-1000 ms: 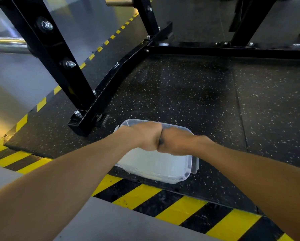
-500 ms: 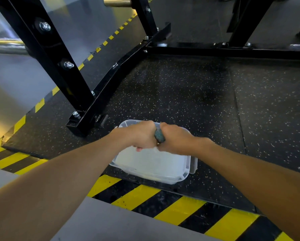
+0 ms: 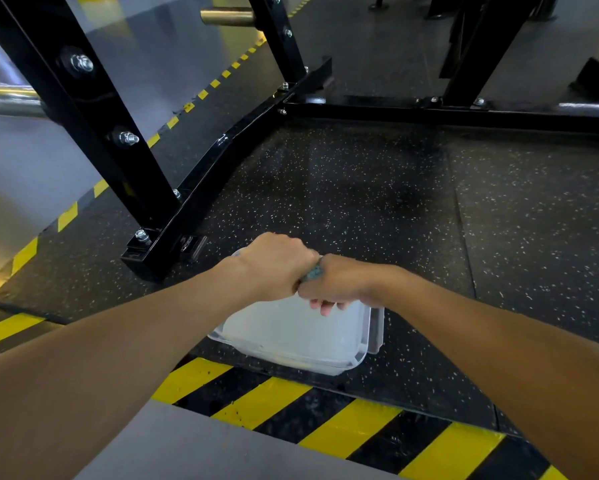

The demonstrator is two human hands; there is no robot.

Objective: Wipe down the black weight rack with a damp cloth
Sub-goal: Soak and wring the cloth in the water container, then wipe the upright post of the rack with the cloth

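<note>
Both left hand (image 3: 274, 265) and right hand (image 3: 341, 284) on cloth (image 3: 313, 273), above tub (image 3: 284, 337) rim

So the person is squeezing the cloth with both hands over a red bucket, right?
Not quite. The left hand and right hand do squeeze the cloth, but over a clear plastic tub, not a red bucket; the head view shows it.
</note>
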